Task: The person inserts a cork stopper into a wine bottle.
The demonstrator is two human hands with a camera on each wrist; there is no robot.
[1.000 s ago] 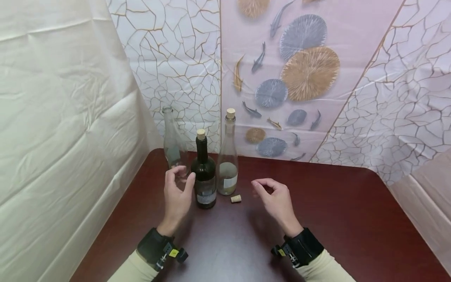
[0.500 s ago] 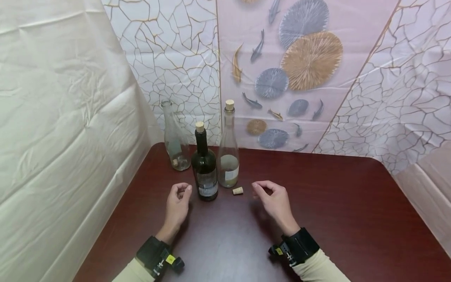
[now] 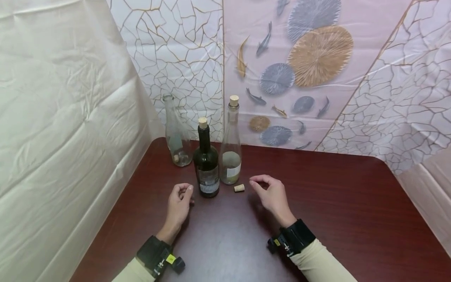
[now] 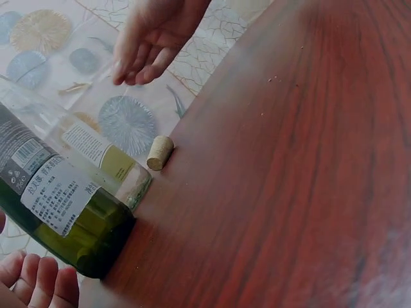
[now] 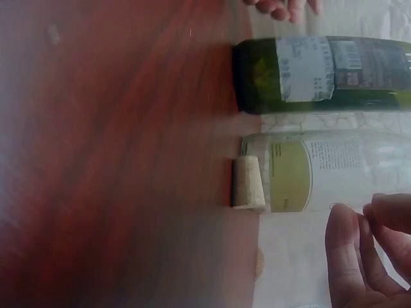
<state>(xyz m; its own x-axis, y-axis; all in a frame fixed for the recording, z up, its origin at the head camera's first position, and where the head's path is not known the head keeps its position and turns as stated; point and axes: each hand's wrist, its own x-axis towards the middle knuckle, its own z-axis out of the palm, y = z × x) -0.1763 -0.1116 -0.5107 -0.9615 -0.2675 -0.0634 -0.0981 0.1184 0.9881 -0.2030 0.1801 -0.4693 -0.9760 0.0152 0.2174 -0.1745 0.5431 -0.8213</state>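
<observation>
My left hand [image 3: 179, 201] hovers over the table just left of a dark green wine bottle [image 3: 207, 166], its fingers loosely curled around nothing. A cork [image 3: 202, 122] sits in that bottle's mouth. Beside it on the right stands a clear glass bottle [image 3: 230, 158] with another cork [image 3: 234, 100] in its neck. A loose cork [image 3: 239, 188] lies on its side in front of the clear bottle. To the right of this cork is my right hand [image 3: 273, 196], thumb and fingertips close together with nothing between them. The right wrist view shows the loose cork [image 5: 247, 183] apart from that hand.
A second clear bottle [image 3: 177, 137] stands uncorked at the back left, with a small cork-coloured piece at its bottom. The dark red table [image 3: 317, 188] ends at patterned cloth [image 3: 278, 78] behind and pale cloth [image 3: 77, 117] on the left.
My left hand has drawn back toward me from between the bottles, its fingers curling more loosely inward. The right hand has barely moved. The head view has tilted slightly downward.
</observation>
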